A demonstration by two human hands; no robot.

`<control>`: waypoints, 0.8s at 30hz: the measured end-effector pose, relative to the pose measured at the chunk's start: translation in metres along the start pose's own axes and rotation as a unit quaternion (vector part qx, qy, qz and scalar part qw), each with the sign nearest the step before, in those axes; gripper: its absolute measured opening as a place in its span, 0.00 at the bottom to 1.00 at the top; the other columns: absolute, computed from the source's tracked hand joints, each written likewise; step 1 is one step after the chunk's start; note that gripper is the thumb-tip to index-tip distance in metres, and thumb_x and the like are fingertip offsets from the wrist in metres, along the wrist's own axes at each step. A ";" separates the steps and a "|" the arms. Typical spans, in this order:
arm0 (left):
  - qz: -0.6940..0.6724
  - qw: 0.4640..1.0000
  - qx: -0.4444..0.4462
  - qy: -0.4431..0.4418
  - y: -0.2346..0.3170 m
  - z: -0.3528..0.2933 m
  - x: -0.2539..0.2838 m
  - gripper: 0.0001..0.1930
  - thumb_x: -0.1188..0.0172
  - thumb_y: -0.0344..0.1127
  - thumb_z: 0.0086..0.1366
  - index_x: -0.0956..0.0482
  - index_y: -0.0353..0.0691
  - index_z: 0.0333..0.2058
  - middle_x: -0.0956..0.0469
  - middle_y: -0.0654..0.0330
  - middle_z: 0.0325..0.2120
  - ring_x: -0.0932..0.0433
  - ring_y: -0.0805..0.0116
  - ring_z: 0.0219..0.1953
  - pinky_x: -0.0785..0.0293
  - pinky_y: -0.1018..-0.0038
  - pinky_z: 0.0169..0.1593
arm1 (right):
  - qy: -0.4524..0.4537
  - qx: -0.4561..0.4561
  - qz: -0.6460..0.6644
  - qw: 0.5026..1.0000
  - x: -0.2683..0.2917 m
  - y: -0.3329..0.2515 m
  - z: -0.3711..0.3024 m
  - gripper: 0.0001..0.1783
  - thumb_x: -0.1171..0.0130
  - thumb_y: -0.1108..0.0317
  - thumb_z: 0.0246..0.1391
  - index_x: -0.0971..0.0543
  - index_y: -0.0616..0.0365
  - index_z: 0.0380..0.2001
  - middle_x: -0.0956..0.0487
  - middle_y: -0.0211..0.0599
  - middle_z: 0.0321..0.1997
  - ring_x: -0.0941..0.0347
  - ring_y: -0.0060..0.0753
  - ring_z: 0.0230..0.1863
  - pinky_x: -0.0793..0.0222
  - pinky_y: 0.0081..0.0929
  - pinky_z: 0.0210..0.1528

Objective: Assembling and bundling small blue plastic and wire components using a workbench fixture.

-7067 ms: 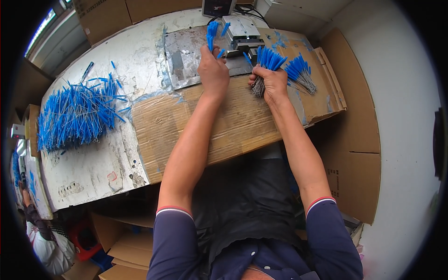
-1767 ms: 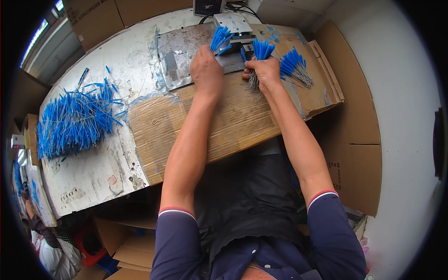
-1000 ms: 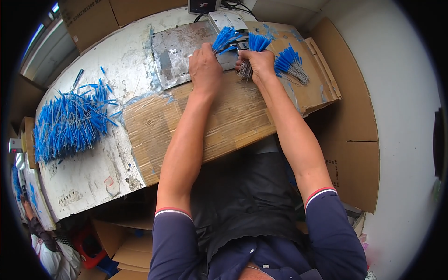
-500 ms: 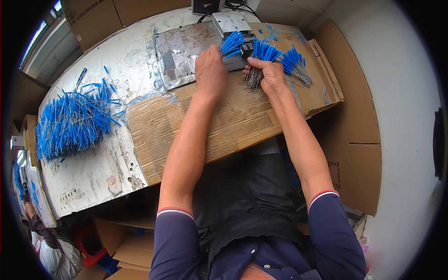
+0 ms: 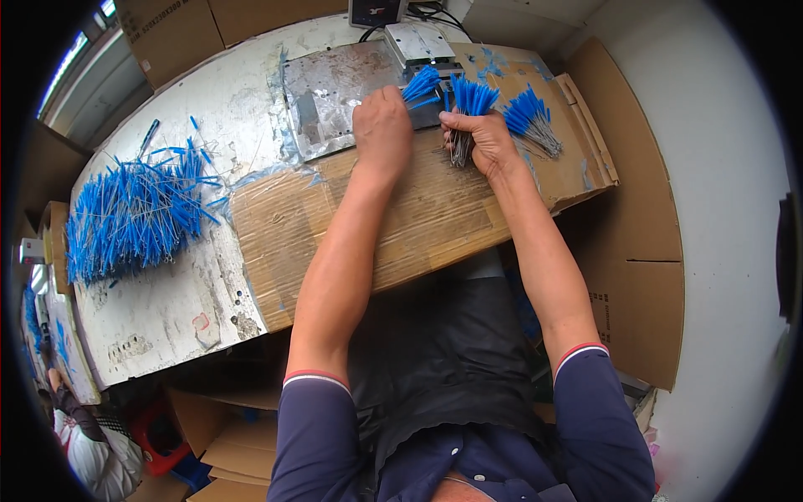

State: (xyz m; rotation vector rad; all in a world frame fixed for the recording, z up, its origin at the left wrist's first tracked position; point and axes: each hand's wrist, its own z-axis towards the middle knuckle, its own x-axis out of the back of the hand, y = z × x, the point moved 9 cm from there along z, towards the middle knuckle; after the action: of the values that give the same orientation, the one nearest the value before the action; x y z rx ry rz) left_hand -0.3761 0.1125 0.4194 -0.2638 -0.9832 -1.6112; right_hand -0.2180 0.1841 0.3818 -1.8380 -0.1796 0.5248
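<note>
My left hand [image 5: 383,132] is closed at the near edge of the metal plate, its fingertips mostly hidden. From its far side a bunch of thin wire pieces with blue ends [image 5: 421,83] sticks out, slanting up and right. My right hand [image 5: 488,139] is wrapped round a thicker bunch of blue-ended wire pieces [image 5: 474,96], blue ends up, bare wire ends hanging below the fingers. Just right of it, a third bunch of blue-ended wire pieces [image 5: 529,115] lies fanned on the cardboard. A large heap of blue-ended wire pieces [image 5: 138,213] covers the table's left side.
A worn metal plate [image 5: 322,88] lies in front of me, with a grey metal box [image 5: 418,42] at its far right. Flattened cardboard [image 5: 360,226] covers the near edge of the white table [image 5: 180,314]. Another person [image 5: 88,439] sits at lower left.
The bunch in my right hand has become narrower and more upright. The black block between the two bunches no longer shows clearly. My left hand has shifted slightly right.
</note>
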 end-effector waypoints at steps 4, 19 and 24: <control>-0.019 0.998 0.057 0.032 -0.013 0.000 0.004 0.07 0.46 0.25 0.60 0.25 0.36 0.38 0.20 0.48 0.32 0.21 0.45 0.37 0.27 0.54 0.42 | 0.042 0.008 -0.007 0.999 0.001 -0.004 -0.004 0.08 0.29 0.76 0.48 0.20 0.62 0.29 0.20 0.37 0.24 0.23 0.28 0.20 0.27 0.24 0.19; -0.084 0.982 0.135 0.099 -0.029 -0.002 0.017 0.08 0.42 0.26 0.62 0.28 0.36 0.40 0.20 0.46 0.32 0.20 0.42 0.37 0.28 0.51 0.40 | 0.181 0.117 -0.121 0.969 0.000 -0.012 0.019 0.05 0.35 0.80 0.45 0.23 0.65 0.24 0.23 0.37 0.19 0.28 0.26 0.14 0.34 0.23 0.13; -0.071 0.984 0.120 0.110 -0.028 -0.002 0.020 0.08 0.42 0.25 0.62 0.28 0.35 0.40 0.20 0.45 0.31 0.21 0.41 0.36 0.29 0.49 0.40 | 0.200 0.117 -0.128 0.964 -0.001 -0.012 0.018 0.07 0.34 0.81 0.48 0.23 0.63 0.26 0.22 0.37 0.22 0.26 0.25 0.17 0.31 0.23 0.15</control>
State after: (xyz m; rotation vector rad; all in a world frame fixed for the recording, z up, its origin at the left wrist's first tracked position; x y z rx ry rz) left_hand -0.4062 0.0969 0.4185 0.1492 -1.0303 -1.5909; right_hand -0.2252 0.2029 0.3885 -1.6202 -0.0742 -0.0118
